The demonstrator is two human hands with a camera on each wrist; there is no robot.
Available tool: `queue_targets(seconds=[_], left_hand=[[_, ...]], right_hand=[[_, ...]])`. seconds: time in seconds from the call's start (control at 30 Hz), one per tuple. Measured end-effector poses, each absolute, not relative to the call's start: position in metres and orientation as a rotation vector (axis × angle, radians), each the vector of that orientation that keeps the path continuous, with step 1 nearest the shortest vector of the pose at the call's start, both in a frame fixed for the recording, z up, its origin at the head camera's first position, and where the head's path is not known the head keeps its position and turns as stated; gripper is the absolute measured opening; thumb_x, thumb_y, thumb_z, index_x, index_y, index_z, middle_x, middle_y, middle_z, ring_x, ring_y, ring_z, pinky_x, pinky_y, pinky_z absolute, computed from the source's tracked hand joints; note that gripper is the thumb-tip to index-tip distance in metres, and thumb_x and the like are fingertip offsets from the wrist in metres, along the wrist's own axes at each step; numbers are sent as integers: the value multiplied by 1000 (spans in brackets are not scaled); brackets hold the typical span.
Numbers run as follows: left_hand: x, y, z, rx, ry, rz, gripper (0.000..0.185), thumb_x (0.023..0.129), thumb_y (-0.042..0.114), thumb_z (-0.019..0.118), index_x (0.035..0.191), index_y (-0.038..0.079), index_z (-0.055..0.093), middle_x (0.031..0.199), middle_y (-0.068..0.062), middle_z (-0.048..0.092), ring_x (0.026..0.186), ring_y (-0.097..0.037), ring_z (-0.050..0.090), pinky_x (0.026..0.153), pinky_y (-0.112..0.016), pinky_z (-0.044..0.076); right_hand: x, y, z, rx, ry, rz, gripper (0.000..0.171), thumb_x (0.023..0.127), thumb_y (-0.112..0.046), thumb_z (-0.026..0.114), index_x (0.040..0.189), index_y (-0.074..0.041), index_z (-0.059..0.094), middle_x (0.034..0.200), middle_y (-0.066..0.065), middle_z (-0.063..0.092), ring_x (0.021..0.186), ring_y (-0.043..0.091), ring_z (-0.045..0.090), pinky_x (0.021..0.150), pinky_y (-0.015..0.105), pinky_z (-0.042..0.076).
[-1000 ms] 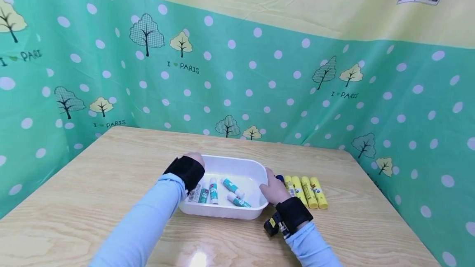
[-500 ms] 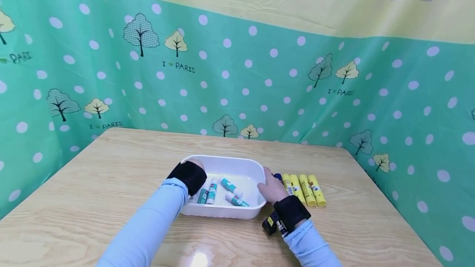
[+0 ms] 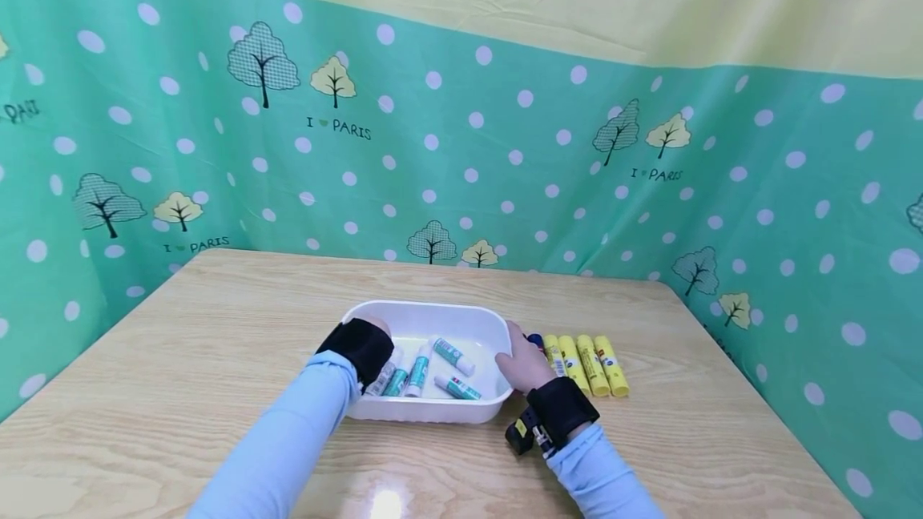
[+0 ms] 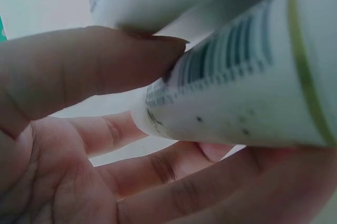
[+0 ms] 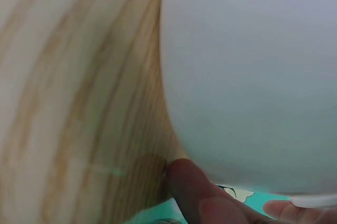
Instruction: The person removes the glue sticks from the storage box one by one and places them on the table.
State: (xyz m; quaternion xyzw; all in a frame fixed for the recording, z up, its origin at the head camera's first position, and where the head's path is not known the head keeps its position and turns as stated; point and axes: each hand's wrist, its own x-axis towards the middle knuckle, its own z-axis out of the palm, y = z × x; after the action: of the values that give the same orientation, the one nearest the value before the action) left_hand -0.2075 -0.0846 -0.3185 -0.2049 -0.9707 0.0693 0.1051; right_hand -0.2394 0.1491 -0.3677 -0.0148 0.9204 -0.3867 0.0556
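Note:
A white tray [image 3: 425,309] sits mid-table with several teal-and-white glue sticks [image 3: 454,356] lying in it. My left hand [image 3: 373,327] is inside the tray's left end, mostly hidden by a black wrist strap. In the left wrist view its thumb [image 4: 105,66] and fingers pinch a white glue stick with a barcode [image 4: 237,92]. My right hand [image 3: 521,359] grips the tray's right rim, and its thumb [image 5: 192,190] presses the tray's outer wall [image 5: 247,76].
Several yellow glue sticks [image 3: 591,364] lie in a row on the wooden table [image 3: 216,327] right of the tray, with a blue-capped one [image 3: 535,339] by my right hand. A green dotted curtain [image 3: 505,142] walls the table's back and sides.
The left hand has sunk a little lower in the tray's left end. One glue stick in the tray has tilted. The right hand stays on the tray's right rim.

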Motion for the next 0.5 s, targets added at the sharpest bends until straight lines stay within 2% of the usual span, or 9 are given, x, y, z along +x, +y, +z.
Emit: queue_targets(seconds=[0.13,0.33,0.5], left_hand=[[-207,-84,-318,-574,-2907,143,17,64,0,54,54,8,44,55,-2,42,48,-15,41,46,-29,37],[-207,-82,-320,-555,-2920,96,15,67,0,51,55,7,45,55,-2,43,48,-15,41,47,-30,37],[-208,-81,-324,-550,-2933,5,16,69,1,48,55,7,45,55,-2,42,49,-16,40,50,-32,38]], right_hand=[[-239,149,-368,-52,2793,-1174,56,84,-8,41,135,-9,20,126,21,41,92,27,54,57,31,46],[-241,150,-369,-40,2782,-1181,56,84,-9,41,136,-10,19,125,21,41,87,26,55,52,29,45],[-241,149,-370,-26,2778,-1178,56,84,-10,41,135,-10,20,126,20,41,90,27,54,56,31,46]])
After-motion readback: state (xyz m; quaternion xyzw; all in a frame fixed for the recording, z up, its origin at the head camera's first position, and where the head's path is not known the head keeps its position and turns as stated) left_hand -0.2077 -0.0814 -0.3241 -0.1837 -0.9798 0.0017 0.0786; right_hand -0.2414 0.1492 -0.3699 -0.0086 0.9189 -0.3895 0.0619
